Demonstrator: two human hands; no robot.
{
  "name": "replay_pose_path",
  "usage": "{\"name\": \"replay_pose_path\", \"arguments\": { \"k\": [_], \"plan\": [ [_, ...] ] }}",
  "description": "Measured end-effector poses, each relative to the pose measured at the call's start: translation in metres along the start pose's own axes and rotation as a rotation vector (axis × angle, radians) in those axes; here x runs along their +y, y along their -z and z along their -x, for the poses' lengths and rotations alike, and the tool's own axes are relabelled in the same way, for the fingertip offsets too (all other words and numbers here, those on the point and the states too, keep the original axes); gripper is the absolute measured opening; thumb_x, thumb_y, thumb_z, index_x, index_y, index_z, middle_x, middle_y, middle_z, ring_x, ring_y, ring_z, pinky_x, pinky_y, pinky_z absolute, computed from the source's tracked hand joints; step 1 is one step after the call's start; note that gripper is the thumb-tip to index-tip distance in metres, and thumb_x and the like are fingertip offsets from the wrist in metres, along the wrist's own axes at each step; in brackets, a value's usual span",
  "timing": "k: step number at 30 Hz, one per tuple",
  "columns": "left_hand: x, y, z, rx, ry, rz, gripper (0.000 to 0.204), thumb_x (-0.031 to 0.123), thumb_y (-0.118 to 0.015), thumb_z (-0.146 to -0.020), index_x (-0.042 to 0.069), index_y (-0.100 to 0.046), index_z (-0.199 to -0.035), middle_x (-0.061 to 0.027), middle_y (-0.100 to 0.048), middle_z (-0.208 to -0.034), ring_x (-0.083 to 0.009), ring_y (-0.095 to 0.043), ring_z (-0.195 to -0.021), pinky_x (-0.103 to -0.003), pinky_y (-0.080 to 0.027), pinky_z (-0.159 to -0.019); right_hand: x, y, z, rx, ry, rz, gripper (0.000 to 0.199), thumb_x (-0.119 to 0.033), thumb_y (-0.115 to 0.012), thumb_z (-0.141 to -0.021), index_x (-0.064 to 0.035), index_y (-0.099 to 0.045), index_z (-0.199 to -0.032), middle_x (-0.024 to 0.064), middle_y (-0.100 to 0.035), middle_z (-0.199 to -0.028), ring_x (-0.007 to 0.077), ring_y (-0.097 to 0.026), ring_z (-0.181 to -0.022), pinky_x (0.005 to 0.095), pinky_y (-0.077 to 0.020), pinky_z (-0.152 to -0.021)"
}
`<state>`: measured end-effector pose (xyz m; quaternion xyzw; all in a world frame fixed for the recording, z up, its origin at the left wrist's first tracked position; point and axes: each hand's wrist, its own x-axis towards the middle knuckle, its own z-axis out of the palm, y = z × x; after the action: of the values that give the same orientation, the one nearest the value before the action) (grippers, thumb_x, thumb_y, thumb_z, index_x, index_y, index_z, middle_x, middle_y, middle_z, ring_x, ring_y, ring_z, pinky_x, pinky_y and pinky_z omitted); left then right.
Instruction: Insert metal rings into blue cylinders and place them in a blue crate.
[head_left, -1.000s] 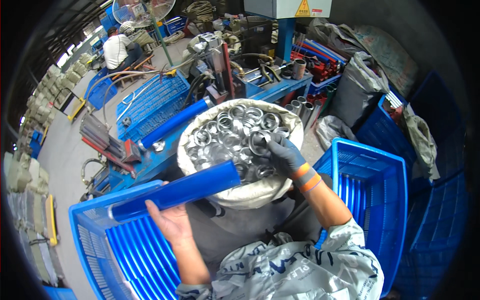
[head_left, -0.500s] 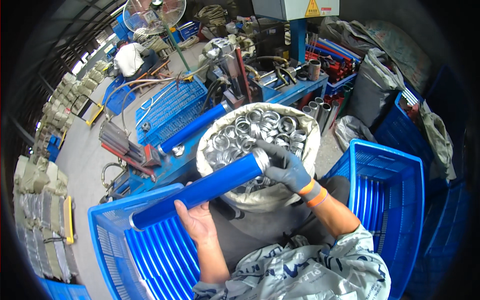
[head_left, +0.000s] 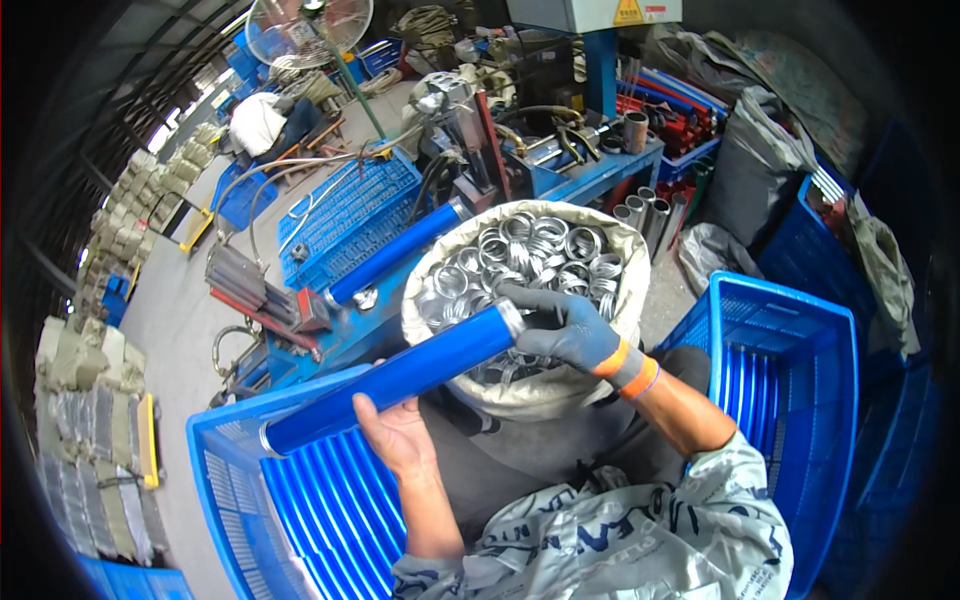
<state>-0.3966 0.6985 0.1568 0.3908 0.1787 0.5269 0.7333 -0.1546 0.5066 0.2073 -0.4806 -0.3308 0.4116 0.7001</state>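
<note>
My bare left hand (head_left: pixel 395 432) grips a long blue tube (head_left: pixel 390 380) near its lower end, over the blue crate on my left. The tube slants up to the right, its silver end at my gloved right hand (head_left: pixel 560 328). That hand, in a grey glove with an orange cuff, holds a metal ring against the tube's end. Right behind the hand stands a white sack (head_left: pixel 600 250) filled with several shiny metal rings (head_left: pixel 540 250).
A blue slatted crate (head_left: pixel 240 500) holds blue tubes at lower left; another blue crate (head_left: pixel 800 330) stands at right. A second blue tube (head_left: pixel 395 252) lies on the blue machine bench (head_left: pixel 345 215) behind. A fan (head_left: pixel 310 28), grey sacks and stacked goods lie farther off.
My right hand left the rings in the sack and came to the tube's upper end with a ring. The tube swung up toward the sack.
</note>
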Motion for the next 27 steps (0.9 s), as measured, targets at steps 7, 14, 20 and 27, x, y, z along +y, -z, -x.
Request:
{"name": "replay_pose_path", "arguments": {
  "k": [7,14,20,27],
  "plan": [
    [-0.001,0.048,-0.036,0.063,0.168,0.322,0.089,0.06,-0.072,-0.112,-0.002,-0.046,-0.17,-0.0188,-0.058,-0.17,-0.0336,-0.06,-0.154,-0.053,-0.055,-0.129,-0.017,0.072,-0.081,0.03,0.098,0.209,0.06,-0.008,-0.081,-0.109,0.0012,-0.062,-0.165,0.0082,-0.076,-0.15,0.013,-0.071,-0.131,0.0312,-0.0579,-0.115],
    [0.03,0.107,-0.068,0.098,0.074,0.349,0.069,0.046,-0.074,-0.115,-0.005,-0.057,-0.158,-0.0223,-0.066,-0.159,-0.0342,-0.064,-0.148,-0.051,-0.056,-0.128,0.013,0.017,-0.291,-0.031,0.101,0.688,0.064,-0.03,-0.086,-0.107,0.0013,-0.067,-0.16,0.0158,-0.081,-0.139,0.0211,-0.075,-0.129,0.0343,-0.0576,-0.113],
    [0.086,0.2,-0.081,0.272,-0.033,0.411,0.065,0.041,-0.074,-0.116,-0.01,-0.059,-0.153,-0.0254,-0.064,-0.161,-0.0352,-0.06,-0.156,-0.051,-0.05,-0.134,0.104,-0.053,-0.456,-0.241,0.229,1.606,0.062,-0.024,-0.08,-0.099,-0.0104,-0.068,-0.159,0.0198,-0.079,-0.147,0.0428,-0.077,-0.133,0.0501,-0.0605,-0.114],
    [0.102,0.253,-0.093,0.393,-0.102,0.438,0.064,0.039,-0.074,-0.116,-0.009,-0.056,-0.155,-0.0244,-0.061,-0.165,-0.0332,-0.058,-0.158,-0.051,-0.046,-0.138,0.17,-0.024,-0.517,-0.184,-0.019,1.923,0.03,-0.013,-0.078,-0.095,-0.0134,-0.088,-0.123,0.0195,-0.085,-0.125,0.0412,-0.082,-0.12,0.0523,-0.065,-0.103]
  ]
}}
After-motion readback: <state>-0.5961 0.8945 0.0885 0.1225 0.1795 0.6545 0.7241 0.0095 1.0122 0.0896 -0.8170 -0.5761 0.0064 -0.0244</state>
